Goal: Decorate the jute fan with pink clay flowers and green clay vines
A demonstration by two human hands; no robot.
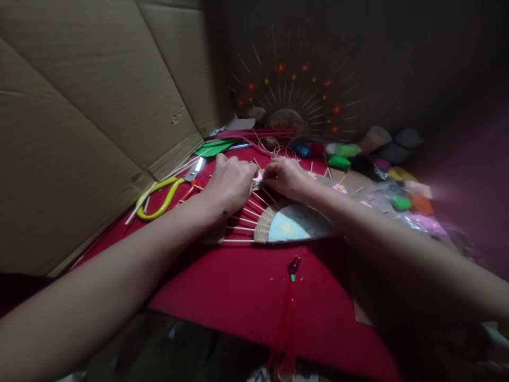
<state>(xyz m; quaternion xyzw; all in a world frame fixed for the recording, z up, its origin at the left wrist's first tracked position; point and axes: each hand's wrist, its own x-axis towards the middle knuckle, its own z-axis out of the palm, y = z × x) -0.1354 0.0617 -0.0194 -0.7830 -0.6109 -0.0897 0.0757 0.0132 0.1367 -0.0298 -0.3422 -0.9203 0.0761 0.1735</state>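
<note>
A half-round fan of thin sticks and woven cord [263, 225] lies on the red surface [238, 286], with a pale blue centre panel [288, 225] at its base. Both hands meet at the fan's woven outer band. The fingers of my left hand [234, 180] are curled beside a pink flower [258, 176] on that band. My right hand [286, 178] pinches at the band just right of this flower; what lies between its fingertips is too small to name. More pink flowers [340, 188] sit along the band to the right.
Yellow-handled scissors [161, 199] lie at the left beside a cardboard wall [99, 122]. A red tassel [291, 313] is near the front. Coloured clay packets [401, 202] fill the right side. Another fan with red flowers [292, 101] stands behind.
</note>
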